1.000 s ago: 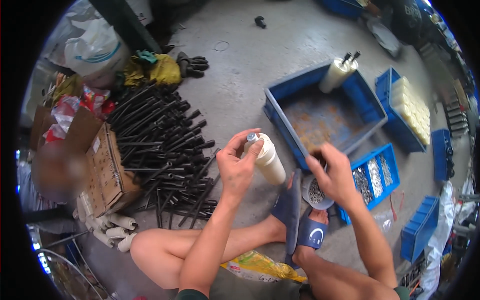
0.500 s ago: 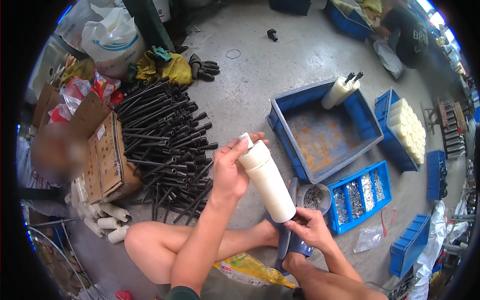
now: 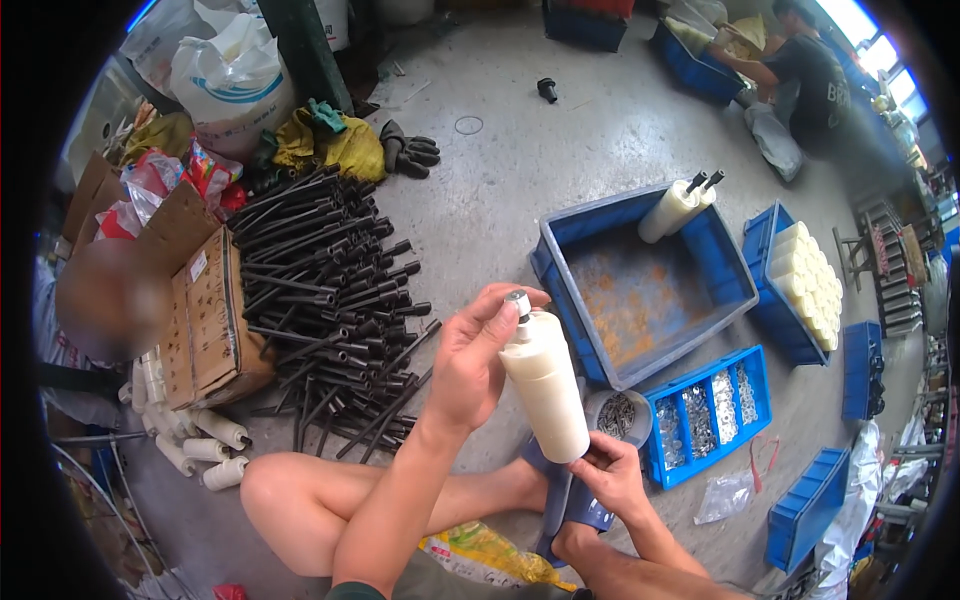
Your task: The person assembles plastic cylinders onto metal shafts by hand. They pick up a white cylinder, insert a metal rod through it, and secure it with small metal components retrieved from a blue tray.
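A heap of black tubular rods (image 3: pixel 330 300) lies leftward on the grey concrete floor (image 3: pixel 500 210); a large blue plastic crate (image 3: pixel 686 343) and a blue compartment tray (image 3: pixel 718 455) sit rightward. The cream plastic cylinder (image 3: pixel 548 385) tilts between both hands — left hand (image 3: pixel 470 365) pinching the small white metal-topped fitting (image 3: pixel 517 298) at its upper end, right hand (image 3: pixel 612 472) clasping its lower end.

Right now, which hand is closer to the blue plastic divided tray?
Right: the right hand is just left of the tray; the left hand is farther left, at the top of the cream cylinder.
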Demonstrator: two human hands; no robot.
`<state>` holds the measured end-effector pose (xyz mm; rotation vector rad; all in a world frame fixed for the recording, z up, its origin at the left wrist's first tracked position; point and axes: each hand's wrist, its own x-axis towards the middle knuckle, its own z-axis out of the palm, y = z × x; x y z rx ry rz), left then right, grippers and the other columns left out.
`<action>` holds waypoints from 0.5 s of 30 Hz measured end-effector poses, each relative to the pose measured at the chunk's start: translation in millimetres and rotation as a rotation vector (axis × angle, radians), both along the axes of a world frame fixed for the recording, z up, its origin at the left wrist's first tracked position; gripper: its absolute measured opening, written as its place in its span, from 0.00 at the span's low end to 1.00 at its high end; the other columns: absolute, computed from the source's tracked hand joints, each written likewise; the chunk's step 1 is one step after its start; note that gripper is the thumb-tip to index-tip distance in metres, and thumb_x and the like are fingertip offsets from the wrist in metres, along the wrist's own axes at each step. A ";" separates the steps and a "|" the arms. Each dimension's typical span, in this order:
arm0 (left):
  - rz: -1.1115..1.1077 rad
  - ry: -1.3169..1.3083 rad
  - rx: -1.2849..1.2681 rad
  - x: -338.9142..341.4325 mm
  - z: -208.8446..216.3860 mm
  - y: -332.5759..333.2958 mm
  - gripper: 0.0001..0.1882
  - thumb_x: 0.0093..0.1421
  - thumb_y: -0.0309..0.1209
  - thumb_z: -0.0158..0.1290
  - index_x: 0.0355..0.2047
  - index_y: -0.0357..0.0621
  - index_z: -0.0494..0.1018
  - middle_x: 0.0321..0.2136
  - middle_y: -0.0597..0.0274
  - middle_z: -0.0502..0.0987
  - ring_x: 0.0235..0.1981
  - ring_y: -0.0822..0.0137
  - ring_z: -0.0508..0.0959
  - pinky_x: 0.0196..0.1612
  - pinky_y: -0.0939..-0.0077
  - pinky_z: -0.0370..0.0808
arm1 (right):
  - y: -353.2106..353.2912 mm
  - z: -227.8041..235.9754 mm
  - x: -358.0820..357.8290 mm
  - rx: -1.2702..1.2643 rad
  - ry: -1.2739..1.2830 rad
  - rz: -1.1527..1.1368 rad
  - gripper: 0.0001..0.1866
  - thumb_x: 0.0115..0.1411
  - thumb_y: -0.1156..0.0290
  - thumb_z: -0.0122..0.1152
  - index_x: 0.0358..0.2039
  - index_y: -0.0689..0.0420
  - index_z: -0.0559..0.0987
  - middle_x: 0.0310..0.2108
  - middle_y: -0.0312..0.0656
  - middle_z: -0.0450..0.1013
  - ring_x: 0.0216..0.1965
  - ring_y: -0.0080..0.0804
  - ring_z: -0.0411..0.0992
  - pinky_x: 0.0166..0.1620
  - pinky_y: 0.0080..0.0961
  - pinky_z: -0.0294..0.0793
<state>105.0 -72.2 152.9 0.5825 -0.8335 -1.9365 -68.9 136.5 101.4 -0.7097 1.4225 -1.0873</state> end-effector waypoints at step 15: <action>0.062 -0.059 -0.009 7.6 11.1 -7.2 0.20 0.74 0.32 0.57 0.59 0.30 0.76 0.41 0.58 0.84 0.43 0.70 0.82 0.53 0.75 0.78 | -9.1 3.0 -4.3 -0.206 0.243 -0.072 0.11 0.63 0.83 0.70 0.46 0.69 0.82 0.40 0.38 0.78 0.39 0.21 0.79 0.42 0.19 0.79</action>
